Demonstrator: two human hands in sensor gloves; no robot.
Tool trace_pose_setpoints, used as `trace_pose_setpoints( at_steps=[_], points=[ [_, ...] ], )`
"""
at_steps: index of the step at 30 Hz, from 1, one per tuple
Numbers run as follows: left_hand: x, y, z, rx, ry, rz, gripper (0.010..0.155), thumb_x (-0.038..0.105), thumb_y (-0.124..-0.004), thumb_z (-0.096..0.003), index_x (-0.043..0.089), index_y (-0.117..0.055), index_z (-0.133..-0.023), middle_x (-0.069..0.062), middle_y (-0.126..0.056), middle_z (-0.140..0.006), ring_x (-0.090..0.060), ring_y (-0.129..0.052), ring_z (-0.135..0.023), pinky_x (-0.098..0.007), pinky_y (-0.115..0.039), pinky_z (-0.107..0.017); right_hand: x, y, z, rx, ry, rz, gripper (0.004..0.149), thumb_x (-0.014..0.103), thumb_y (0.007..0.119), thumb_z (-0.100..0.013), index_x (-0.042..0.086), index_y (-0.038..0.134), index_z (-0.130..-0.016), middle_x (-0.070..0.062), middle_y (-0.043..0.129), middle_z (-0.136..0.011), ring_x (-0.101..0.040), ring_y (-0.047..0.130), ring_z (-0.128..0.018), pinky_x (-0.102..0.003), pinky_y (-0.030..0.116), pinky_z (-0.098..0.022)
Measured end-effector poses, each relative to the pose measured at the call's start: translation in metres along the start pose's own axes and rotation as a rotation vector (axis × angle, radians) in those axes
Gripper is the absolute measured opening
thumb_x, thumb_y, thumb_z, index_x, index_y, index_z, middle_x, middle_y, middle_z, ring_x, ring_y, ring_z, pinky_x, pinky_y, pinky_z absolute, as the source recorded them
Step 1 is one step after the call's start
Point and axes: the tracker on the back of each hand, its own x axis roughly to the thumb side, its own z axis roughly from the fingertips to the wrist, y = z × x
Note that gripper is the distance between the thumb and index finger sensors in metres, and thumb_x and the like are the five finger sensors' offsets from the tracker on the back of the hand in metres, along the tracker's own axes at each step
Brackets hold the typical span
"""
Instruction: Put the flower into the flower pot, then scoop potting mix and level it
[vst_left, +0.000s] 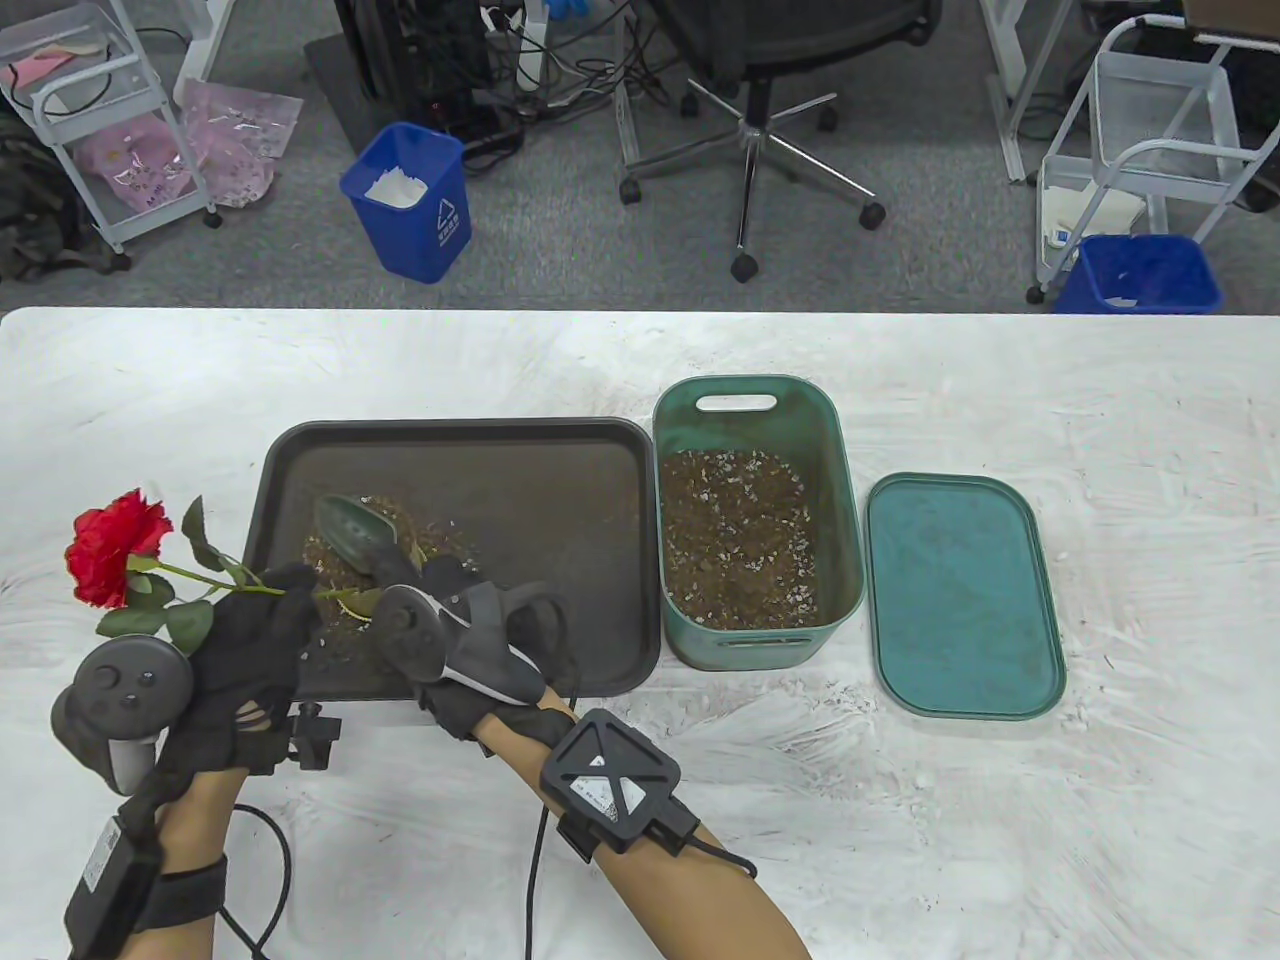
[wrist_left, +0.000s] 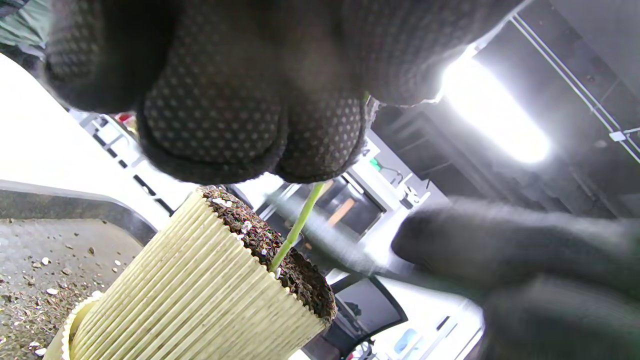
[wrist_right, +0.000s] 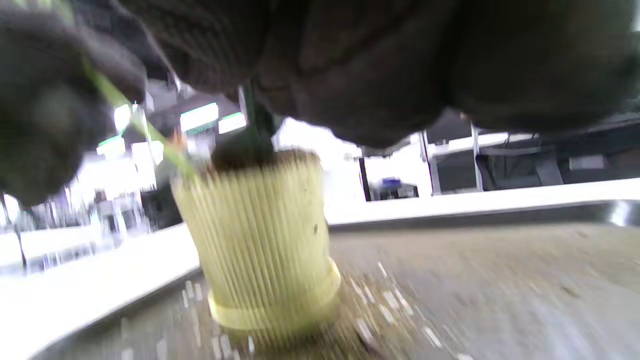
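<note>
On the tray's (vst_left: 560, 470) near-left, our left hand (vst_left: 245, 655) pinches the rose stem (wrist_left: 296, 229) upright in the ribbed pot (wrist_left: 200, 285); right hand (vst_left: 470, 640) grips the scoop (vst_left: 352, 530). We should level gently, stem steady.

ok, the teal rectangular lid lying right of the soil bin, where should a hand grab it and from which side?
Probably by a long edge of the teal rectangular plastic lid, coming from its open right side. It lies flat on the white table, rim raised all round and no handle visible, so a thumb-over, fingers-under pinch on the rim suits. Its left edge sits close to the green soil bin, leaving less finger room.
</note>
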Motion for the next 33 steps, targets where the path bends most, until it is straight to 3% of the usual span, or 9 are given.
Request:
trace_pose_setpoints(
  at_steps=[5, 8, 13, 16, 20, 23, 25, 29, 33],
  points=[
    [0.000, 0.000, 0.000, -0.001, -0.001, -0.002, 0.047, 0.041, -0.081, -0.0387, 0.016, -0.094, -0.076, -0.002, -0.105, -0.055, -0.026, -0.109, -0.034, -0.042, -0.092, -0.035, -0.006, -0.002, 0.009, -0.197, -0.001, -0.128, 0.053, 0.032, 0.074, -0.043, 0.030, 0.067, -0.096, -0.010, 0.093, -0.053, -0.020, 0.098, -0.021, -0.043, 0.092, -0.012],
    [0.000, 0.000, 0.000, -0.001, -0.001, -0.001, 0.046, 0.041, -0.081, -0.0387, 0.016, -0.094, -0.076, -0.001, -0.105, -0.055, -0.025, -0.109, -0.034, -0.042, -0.092, -0.036, -0.007, 0.008, 0.007, -0.035, 0.069, -0.003, 0.055, 0.034, 0.072, -0.044, 0.033, 0.062, -0.098, -0.009, 0.093, -0.055, -0.019, 0.100, -0.023, -0.043, 0.093, -0.014],
    [0.000, 0.000, 0.000, -0.001, -0.002, -0.001, 0.047, 0.041, -0.081, -0.0387, 0.016, -0.094, -0.076, -0.002, -0.105, -0.056, -0.025, -0.109, -0.034, -0.042, -0.092, -0.035, -0.019, 0.003, 0.007, -0.166, 0.110, -0.237, 0.054, 0.033, 0.074, -0.043, 0.028, 0.065, -0.097, -0.010, 0.094, -0.051, -0.019, 0.099, -0.019, -0.042, 0.093, -0.010],
    [0.000, 0.000, 0.000, -0.002, -0.002, -0.001, 0.046, 0.041, -0.081, -0.0387, 0.016, -0.094, -0.076, -0.002, -0.105, -0.056, -0.025, -0.109, -0.034, -0.042, -0.092, -0.036, -0.027, 0.008, -0.001, 0.011, 0.150, -0.229, 0.055, 0.034, 0.073, -0.044, 0.029, 0.064, -0.097, -0.010, 0.095, -0.052, -0.019, 0.100, -0.020, -0.042, 0.093, -0.011],
    [-0.001, 0.000, 0.000, 0.000, 0.000, 0.000, 0.046, 0.041, -0.081, -0.0387, 0.016, -0.094, -0.076, -0.001, -0.105, -0.055, -0.025, -0.109, -0.034, -0.042, -0.092, -0.035, -0.035, -0.002, -0.006, -0.046, 0.201, -0.407, 0.054, 0.033, 0.074, -0.044, 0.025, 0.067, -0.097, -0.011, 0.095, -0.050, -0.019, 0.100, -0.018, -0.042, 0.093, -0.009],
    [0.000, 0.000, 0.000, 0.000, 0.001, 0.001, 0.047, 0.041, -0.081, -0.0388, 0.016, -0.094, -0.076, -0.002, -0.105, -0.055, -0.025, -0.109, -0.034, -0.042, -0.092, -0.035, -0.033, -0.003, -0.013, 0.084, 0.198, -0.324, 0.054, 0.034, 0.074, -0.044, 0.026, 0.066, -0.097, -0.009, 0.095, -0.051, -0.018, 0.100, -0.018, -0.042, 0.093, -0.009],
    [-0.001, 0.000, 0.000, 0.000, -0.001, 0.001, 0.046, 0.041, -0.081, -0.0387, 0.016, -0.094, -0.076, -0.002, -0.105, -0.055, -0.025, -0.109, -0.034, -0.042, -0.092, -0.036, -0.031, -0.012, -0.018, 0.022, 0.198, -0.331, 0.053, 0.033, 0.075, -0.043, 0.025, 0.070, -0.096, -0.010, 0.096, -0.049, -0.018, 0.100, -0.017, -0.042, 0.093, -0.008],
    [-0.001, 0.000, 0.000, 0.001, 0.003, 0.004, 0.047, 0.041, -0.081, -0.0387, 0.016, -0.094, -0.076, -0.002, -0.105, -0.055, -0.025, -0.109, -0.034, -0.042, -0.092, -0.035, -0.020, -0.027, -0.038, 0.045, 0.195, -0.340, 0.053, 0.033, 0.075, -0.043, 0.025, 0.069, -0.096, -0.010, 0.095, -0.049, -0.018, 0.099, -0.017, -0.042, 0.093, -0.008],
    [-0.001, 0.000, 0.000, 0.001, 0.004, 0.006, 0.046, 0.041, -0.081, -0.0388, 0.016, -0.094, -0.076, -0.002, -0.105, -0.055, -0.025, -0.109, -0.034, -0.042, -0.092, -0.036, -0.006, -0.019, -0.047, 0.293, 0.164, -0.161, 0.054, 0.034, 0.072, -0.045, 0.029, 0.063, -0.098, -0.008, 0.094, -0.051, -0.018, 0.099, -0.020, -0.042, 0.093, -0.011]
  ],
)
